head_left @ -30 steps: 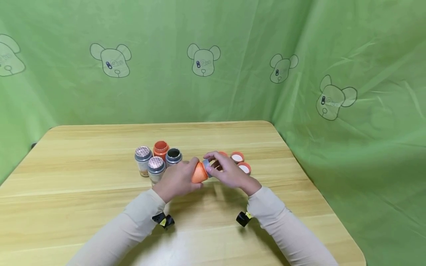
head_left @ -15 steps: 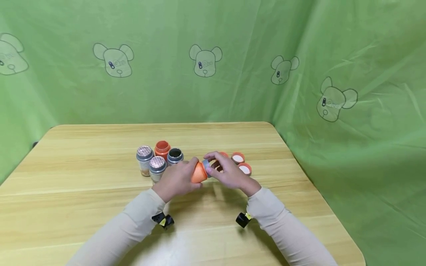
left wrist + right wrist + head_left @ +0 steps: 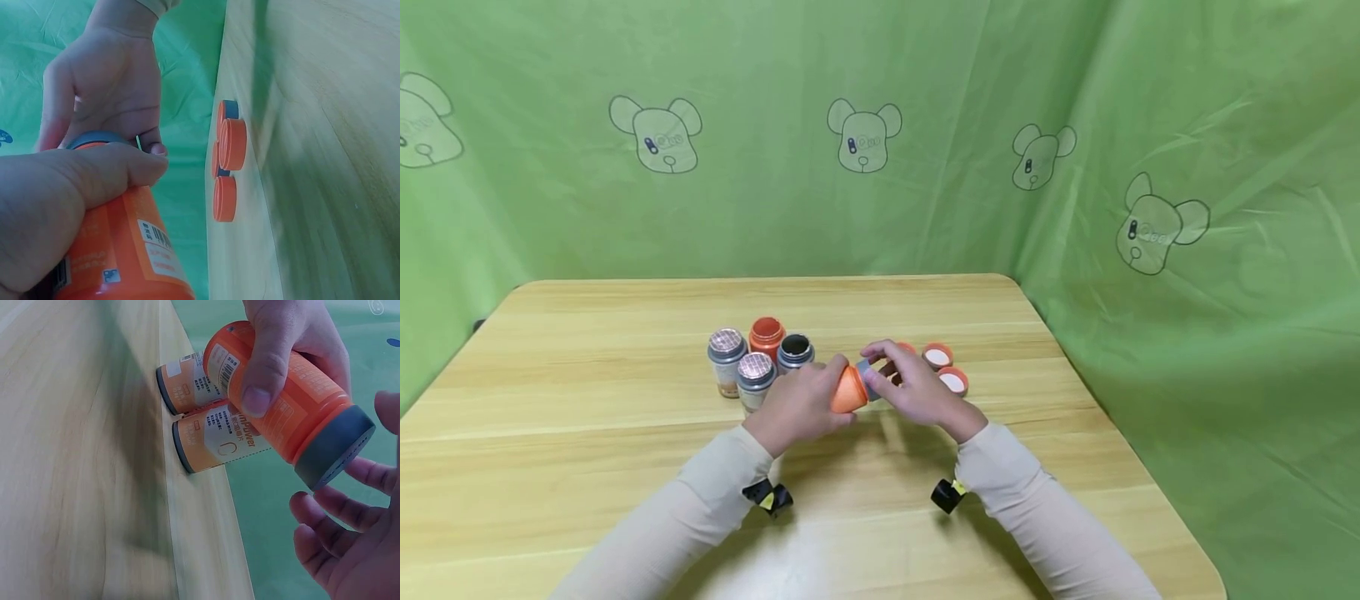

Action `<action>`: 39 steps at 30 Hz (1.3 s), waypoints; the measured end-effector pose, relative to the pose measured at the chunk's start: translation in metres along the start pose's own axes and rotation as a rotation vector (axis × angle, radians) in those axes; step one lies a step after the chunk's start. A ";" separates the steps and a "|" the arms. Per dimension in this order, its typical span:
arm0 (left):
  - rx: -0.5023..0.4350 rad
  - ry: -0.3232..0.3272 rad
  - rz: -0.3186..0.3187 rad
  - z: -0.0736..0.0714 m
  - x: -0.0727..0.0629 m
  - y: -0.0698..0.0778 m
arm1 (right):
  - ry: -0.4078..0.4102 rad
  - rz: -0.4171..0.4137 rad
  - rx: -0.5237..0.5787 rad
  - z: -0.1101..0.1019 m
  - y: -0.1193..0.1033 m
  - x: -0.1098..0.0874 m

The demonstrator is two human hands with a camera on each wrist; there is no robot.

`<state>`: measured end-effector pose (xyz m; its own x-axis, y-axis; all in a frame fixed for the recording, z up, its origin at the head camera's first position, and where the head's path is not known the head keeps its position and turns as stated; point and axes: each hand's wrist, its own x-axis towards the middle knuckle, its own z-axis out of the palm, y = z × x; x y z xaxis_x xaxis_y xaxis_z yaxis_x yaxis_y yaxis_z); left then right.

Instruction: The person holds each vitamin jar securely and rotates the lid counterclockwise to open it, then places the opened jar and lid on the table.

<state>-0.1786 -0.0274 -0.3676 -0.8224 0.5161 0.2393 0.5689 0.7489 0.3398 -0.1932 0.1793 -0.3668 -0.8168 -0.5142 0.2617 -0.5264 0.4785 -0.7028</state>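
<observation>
My left hand (image 3: 801,404) grips an orange plastic bottle (image 3: 848,390), tilted above the table with its grey cap (image 3: 867,379) pointing right. The right wrist view shows the left thumb (image 3: 265,381) pressed along the labelled orange bottle (image 3: 294,403) and the dark grey cap (image 3: 334,447) on its neck. Around the cap end is my right hand (image 3: 921,387), its fingers spread and loosely bent. In that wrist view a small gap shows between the right thumb (image 3: 387,411) and the cap, while the fingertips (image 3: 359,469) lie close by the rim; contact there is unclear.
Left of the hands stand two foil-sealed bottles (image 3: 727,358) (image 3: 756,375), an open red-orange bottle (image 3: 767,335) and an open dark-mouthed bottle (image 3: 795,350). Several orange-rimmed caps (image 3: 952,381) lie right of the right hand. A green curtain (image 3: 760,208) hangs behind the wooden table (image 3: 587,467).
The right thumb and fingers shift slightly about the cap. The left hand keeps its hold on the bottle, and the head view has moved a little.
</observation>
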 end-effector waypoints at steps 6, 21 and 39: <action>0.006 -0.012 -0.004 0.000 0.000 0.000 | -0.013 0.010 0.027 0.000 0.000 0.001; 0.005 -0.024 -0.011 0.003 0.001 -0.002 | -0.039 0.017 0.044 0.005 0.006 0.000; 0.026 -0.029 -0.020 -0.002 0.002 -0.001 | -0.041 0.013 0.036 0.002 0.002 0.003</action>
<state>-0.1808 -0.0278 -0.3655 -0.8336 0.5122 0.2065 0.5523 0.7697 0.3201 -0.1957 0.1775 -0.3686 -0.8128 -0.5372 0.2254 -0.5064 0.4602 -0.7293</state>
